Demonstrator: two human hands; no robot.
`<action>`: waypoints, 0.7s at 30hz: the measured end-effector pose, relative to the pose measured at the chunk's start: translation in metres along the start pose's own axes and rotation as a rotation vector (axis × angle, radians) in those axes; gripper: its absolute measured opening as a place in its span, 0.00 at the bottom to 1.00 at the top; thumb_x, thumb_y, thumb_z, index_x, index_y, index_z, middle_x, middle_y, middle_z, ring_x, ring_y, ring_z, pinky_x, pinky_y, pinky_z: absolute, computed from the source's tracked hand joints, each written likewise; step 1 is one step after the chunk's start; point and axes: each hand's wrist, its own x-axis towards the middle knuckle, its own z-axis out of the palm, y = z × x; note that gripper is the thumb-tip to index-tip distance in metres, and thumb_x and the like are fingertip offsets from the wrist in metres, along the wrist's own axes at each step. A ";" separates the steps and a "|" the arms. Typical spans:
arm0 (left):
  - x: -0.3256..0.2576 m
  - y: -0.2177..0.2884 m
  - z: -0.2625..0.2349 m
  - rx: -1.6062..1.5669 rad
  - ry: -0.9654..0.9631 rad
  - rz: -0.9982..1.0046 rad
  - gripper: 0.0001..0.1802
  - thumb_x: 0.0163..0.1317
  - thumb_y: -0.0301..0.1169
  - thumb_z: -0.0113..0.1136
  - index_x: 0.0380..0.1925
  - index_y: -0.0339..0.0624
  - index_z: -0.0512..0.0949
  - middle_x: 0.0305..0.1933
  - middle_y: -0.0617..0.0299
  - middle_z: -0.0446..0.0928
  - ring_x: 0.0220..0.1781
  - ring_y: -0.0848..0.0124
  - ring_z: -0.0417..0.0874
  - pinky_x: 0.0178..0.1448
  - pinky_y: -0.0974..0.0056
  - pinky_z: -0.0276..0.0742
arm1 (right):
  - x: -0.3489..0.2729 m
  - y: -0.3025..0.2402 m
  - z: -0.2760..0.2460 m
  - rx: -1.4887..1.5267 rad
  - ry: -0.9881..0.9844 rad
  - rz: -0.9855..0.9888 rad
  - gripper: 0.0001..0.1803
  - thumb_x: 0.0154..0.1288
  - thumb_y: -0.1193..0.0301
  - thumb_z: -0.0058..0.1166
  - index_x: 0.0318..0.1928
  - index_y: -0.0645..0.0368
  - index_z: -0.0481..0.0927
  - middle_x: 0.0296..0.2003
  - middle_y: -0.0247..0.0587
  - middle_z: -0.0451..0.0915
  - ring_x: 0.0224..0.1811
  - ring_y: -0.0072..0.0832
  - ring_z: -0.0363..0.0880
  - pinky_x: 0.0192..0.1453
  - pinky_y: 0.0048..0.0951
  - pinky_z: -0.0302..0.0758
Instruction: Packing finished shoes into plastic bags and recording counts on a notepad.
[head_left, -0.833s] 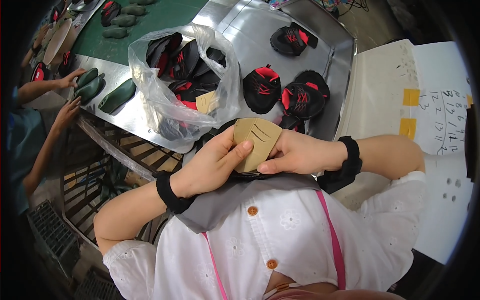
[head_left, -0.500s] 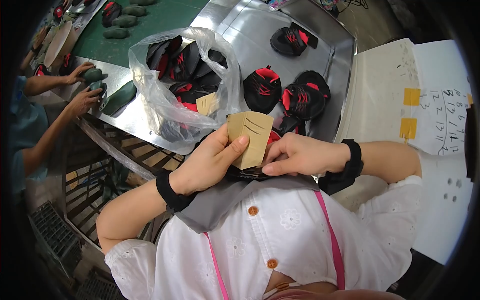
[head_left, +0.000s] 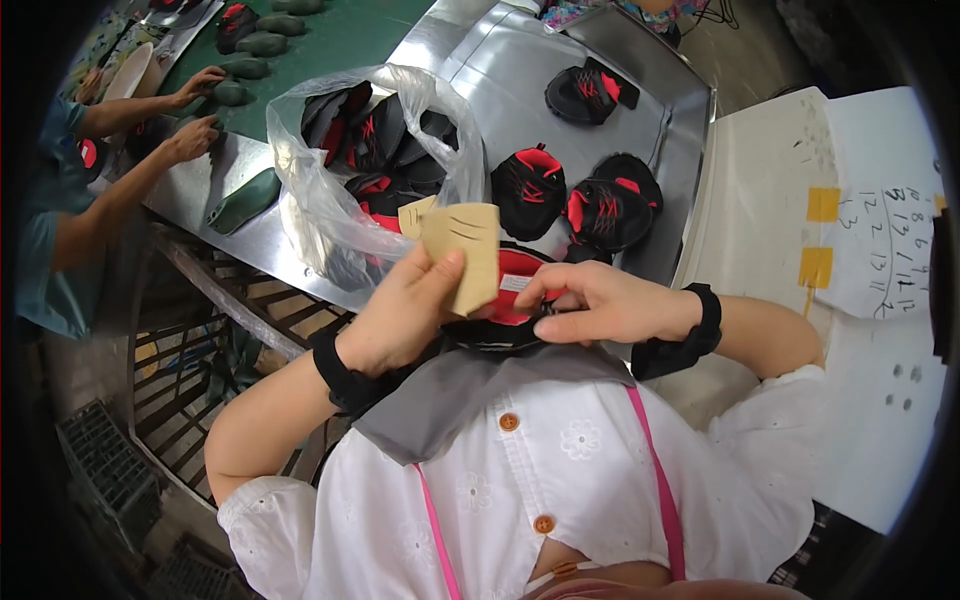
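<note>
My left hand (head_left: 400, 305) is closed on a folded tan cardboard piece (head_left: 465, 250) with dark pen strokes, thumb across its front. Below it, close against my front, a black shoe upper (head_left: 490, 335) lies with its red lining and a small white label showing. My right hand (head_left: 605, 305) is at the right side of that upper's opening, its fingers curled over the edge; the lower fingers are partly hidden. Just beyond my hands is a clear plastic bag (head_left: 290, 150) holding several black and red shoe uppers (head_left: 375, 135). Another tan card (head_left: 412, 215) shows at its near rim.
More black and red shoe uppers (head_left: 527, 190) stand on the metal tray (head_left: 490, 70). At left, a co-worker's hands (head_left: 190, 135) touch green shoe lasts (head_left: 230, 93); another last (head_left: 245, 200) lies nearer. Sheets of paper (head_left: 870, 200) with handwriting are taped at right.
My left hand has moved the cardboard left and turned it, uncovering the upper's red lining and label. My right fingers have lifted slightly. The co-worker's hands have moved farther along the lasts.
</note>
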 end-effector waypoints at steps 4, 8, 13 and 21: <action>0.006 0.004 -0.007 -0.223 0.138 -0.096 0.17 0.70 0.34 0.35 0.56 0.43 0.60 0.47 0.59 0.70 0.47 0.67 0.76 0.51 0.50 0.78 | 0.005 0.015 -0.015 -0.383 0.026 -0.263 0.22 0.47 0.66 0.60 0.43 0.64 0.74 0.33 0.41 0.78 0.34 0.27 0.77 0.41 0.25 0.71; 0.012 0.008 -0.027 -0.220 0.169 0.107 0.16 0.69 0.32 0.36 0.54 0.38 0.58 0.44 0.51 0.72 0.45 0.61 0.78 0.50 0.56 0.78 | 0.001 0.014 -0.023 -0.601 0.021 -0.391 0.18 0.48 0.71 0.60 0.41 0.63 0.73 0.34 0.41 0.78 0.36 0.27 0.78 0.42 0.26 0.71; 0.023 0.020 -0.052 -0.056 0.219 0.347 0.24 0.64 0.21 0.36 0.60 0.45 0.52 0.52 0.42 0.69 0.48 0.55 0.78 0.53 0.56 0.75 | 0.030 0.023 -0.082 0.305 0.359 -0.476 0.13 0.56 0.77 0.56 0.42 0.59 0.70 0.33 0.32 0.75 0.29 0.15 0.73 0.30 0.15 0.70; 0.006 -0.001 -0.078 0.099 0.369 0.393 0.21 0.49 0.12 0.37 0.42 0.44 0.62 0.47 0.47 0.71 0.38 0.61 0.80 0.37 0.65 0.79 | 0.062 0.031 -0.119 0.536 0.335 -0.585 0.11 0.60 0.75 0.53 0.44 0.57 0.70 0.30 0.26 0.75 0.23 0.09 0.70 0.19 0.11 0.63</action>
